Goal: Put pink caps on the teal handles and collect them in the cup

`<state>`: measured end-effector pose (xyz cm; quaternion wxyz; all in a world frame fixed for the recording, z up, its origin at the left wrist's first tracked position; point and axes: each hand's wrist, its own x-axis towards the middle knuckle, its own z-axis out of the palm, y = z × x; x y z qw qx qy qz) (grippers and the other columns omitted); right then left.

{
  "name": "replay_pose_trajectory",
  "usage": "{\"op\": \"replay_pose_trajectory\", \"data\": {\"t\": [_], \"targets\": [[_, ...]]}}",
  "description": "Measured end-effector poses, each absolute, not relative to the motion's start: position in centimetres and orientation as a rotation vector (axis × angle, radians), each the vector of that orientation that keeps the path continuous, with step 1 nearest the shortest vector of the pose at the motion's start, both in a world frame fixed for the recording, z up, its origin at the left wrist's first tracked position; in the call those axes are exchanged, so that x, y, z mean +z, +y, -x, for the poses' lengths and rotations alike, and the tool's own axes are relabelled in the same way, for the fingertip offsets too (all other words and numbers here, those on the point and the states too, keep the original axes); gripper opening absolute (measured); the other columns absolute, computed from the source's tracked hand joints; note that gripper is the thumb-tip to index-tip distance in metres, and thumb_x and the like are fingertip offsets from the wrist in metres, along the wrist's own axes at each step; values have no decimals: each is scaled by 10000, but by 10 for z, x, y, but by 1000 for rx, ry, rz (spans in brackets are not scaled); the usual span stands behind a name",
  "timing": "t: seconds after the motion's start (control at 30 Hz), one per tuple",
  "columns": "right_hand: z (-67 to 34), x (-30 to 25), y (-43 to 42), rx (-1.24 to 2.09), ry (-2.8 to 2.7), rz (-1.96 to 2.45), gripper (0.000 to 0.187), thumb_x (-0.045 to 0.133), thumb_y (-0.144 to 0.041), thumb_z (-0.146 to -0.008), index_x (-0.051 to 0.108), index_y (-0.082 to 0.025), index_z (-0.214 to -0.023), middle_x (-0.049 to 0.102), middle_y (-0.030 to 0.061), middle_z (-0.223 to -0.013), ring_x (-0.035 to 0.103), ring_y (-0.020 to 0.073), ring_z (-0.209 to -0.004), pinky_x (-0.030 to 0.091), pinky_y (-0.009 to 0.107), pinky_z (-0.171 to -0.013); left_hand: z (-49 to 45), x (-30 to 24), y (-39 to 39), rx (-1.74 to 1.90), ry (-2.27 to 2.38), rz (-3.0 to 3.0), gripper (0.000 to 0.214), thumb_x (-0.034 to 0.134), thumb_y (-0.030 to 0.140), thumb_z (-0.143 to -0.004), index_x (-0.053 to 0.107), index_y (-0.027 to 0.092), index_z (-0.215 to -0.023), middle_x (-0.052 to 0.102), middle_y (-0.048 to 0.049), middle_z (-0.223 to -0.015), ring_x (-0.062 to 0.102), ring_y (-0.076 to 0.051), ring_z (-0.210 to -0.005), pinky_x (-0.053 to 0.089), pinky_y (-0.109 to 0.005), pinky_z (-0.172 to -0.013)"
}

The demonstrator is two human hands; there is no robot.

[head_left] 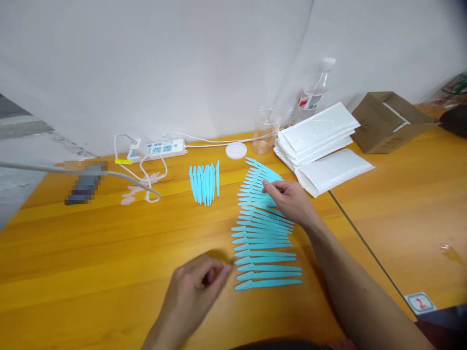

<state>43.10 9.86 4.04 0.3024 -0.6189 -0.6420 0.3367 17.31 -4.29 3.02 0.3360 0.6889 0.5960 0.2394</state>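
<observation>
A long row of light-blue plastic sticks (268,239), each with a kinked, spatula-like end, lies side by side on the wooden table. My right hand (292,200) is over the upper part of the row, fingers curled in and thumb pointing left. It covers the right ends of several sticks, and whether one is pinched in it is hidden. Just left of the row's lower end is my left hand (193,291), curled, with thumb and forefinger tips close together and nothing visible between them. A smaller group of the same blue sticks (203,184) lies farther back, to the left.
Along the wall are a white power strip (156,149) with cables, a round lid (236,150), a clear plastic jar (265,131) and a bottle (310,99). White padded envelopes (321,131) are stacked by an open cardboard box (383,126). A blurred-out dark object (87,182) lies left.
</observation>
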Motion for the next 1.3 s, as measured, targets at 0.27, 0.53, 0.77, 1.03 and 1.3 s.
{"op": "replay_pose_trajectory", "data": {"t": [0.27,0.53,0.77,1.03,1.3], "targets": [[-389,37,95,721,-2085,1629,300,556,-424,-901,755,-202,-867,693,31,-716,579,162,-655,371,254,-626,-95,20,61,574,2109,-1709,372,563,543,-839,718,206,-869,719,-33,-747,635,-198,-685,404,-256,-607],[-303,40,169,581,-2232,1899,331,577,-323,-905,701,-72,-1081,699,224,-1117,645,301,-1067,454,319,-877,-90,25,114,586,2294,-1672,367,548,516,-827,727,201,-891,750,-67,-861,663,-241,-763,416,-294,-648],[-308,25,202,663,-2149,2053,360,646,-292,-795,702,-42,-1048,727,223,-1010,690,277,-931,488,279,-720,-7,27,97,324,2665,-1521,411,543,507,-828,739,214,-1038,747,-140,-1013,663,-347,-934,468,-380,-740],[-323,45,187,574,-2171,1947,255,611,-329,-768,701,-123,-885,738,158,-898,662,249,-824,420,282,-638,-7,25,105,136,2640,-1556,480,515,602,-826,754,260,-1063,729,-132,-1097,653,-373,-1001,479,-401,-774],[-382,45,101,528,-2166,1391,91,588,-161,-804,646,-183,-871,677,24,-805,593,155,-716,422,259,-670,-63,28,68,630,2154,-1560,457,590,557,-828,758,203,-1064,763,-74,-875,671,-241,-755,483,-295,-663]]}}
